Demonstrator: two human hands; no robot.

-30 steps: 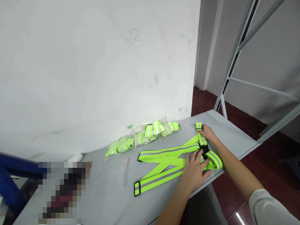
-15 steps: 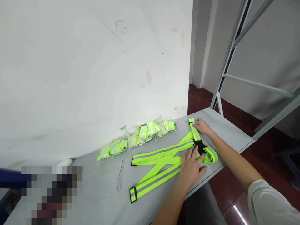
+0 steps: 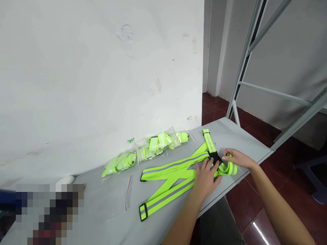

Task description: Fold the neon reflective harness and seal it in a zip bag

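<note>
A neon-yellow reflective harness (image 3: 166, 199) with grey stripes lies spread on the grey table. Its straps cross, and black slider buckles (image 3: 143, 211) sit at their ends. My left hand (image 3: 206, 177) rests on it with fingers spread, beside and partly over the black plastic buckle (image 3: 215, 158). At the right end, my right hand (image 3: 237, 158) pinches the curled waist strap (image 3: 232, 168) between thumb and fingers. One short strap (image 3: 209, 141) points away toward the far edge, with nothing touching it.
Several clear zip bags holding rolled yellow harnesses (image 3: 122, 161) lie along the white wall. A flat clear bag with a red seal (image 3: 128, 194) is left of the harness. A grey metal frame (image 3: 236, 88) stands past the table's right end; a blue-grey stool (image 3: 313, 177) is on the floor.
My right hand has left the far short strap, moved toward me, and taken hold of the curled strap at the right. My left hand stays on the harness. The view has shifted slightly.
</note>
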